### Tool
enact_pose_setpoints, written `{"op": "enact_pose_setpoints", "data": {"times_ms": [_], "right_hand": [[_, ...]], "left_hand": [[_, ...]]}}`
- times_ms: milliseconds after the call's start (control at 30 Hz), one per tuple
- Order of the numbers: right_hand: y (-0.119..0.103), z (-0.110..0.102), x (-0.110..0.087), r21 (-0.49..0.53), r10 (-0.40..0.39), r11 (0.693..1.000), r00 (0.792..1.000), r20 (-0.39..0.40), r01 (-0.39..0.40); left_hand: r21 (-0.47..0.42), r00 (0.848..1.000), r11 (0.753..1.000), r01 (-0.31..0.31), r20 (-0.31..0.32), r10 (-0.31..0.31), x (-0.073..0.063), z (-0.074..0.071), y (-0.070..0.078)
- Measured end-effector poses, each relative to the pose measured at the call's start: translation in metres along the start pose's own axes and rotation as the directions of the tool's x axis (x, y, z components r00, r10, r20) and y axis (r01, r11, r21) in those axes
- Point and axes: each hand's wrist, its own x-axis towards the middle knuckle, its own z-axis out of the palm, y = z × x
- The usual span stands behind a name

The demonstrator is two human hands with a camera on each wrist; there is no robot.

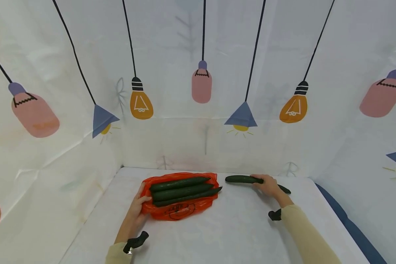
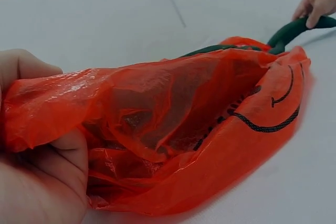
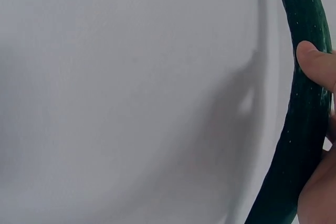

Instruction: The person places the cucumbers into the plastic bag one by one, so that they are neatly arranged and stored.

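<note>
A red plastic bag (image 1: 206, 208) with a black printed smile lies left of centre in the head view. Three long dark green cucumbers (image 1: 181, 191) lie side by side on it, uncovered from above. My left hand (image 1: 136, 211) pinches the bag's left edge; the left wrist view shows the raised film (image 2: 142, 98) between thumb and fingers. To the right, my right hand (image 1: 266, 185) grips another cucumber (image 1: 239, 179) around its middle, apart from the bag. Up close in the right wrist view, the thumb presses along this curved cucumber (image 3: 294, 129); most other fingers are hidden.
Everything rests on a white-covered table (image 1: 224, 234). A white curtain (image 1: 171, 143) printed with hanging lamps stands behind and along the sides. Dark blue material (image 1: 346, 223) shows beyond the table's right edge. Black straps (image 1: 136, 242) sit on both wrists.
</note>
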Motion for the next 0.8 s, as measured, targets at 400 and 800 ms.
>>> {"op": "enact_pose_setpoints", "data": {"times_ms": [400, 800], "right_hand": [[-0.037, -0.009, 0.008, 0.176, -0.038, 0.983, 0.997, -0.066, 0.049], [-0.096, -0.006, 0.020, 0.228, -0.074, 0.971, 0.997, -0.021, 0.077]], "left_hand": [[0.011, 1.000, 1.000, 0.025, -0.014, -0.025, -0.004, 0.005, 0.004], [0.002, 1.000, 1.000, 0.014, 0.008, -0.015, -0.005, 0.005, 0.004]]}}
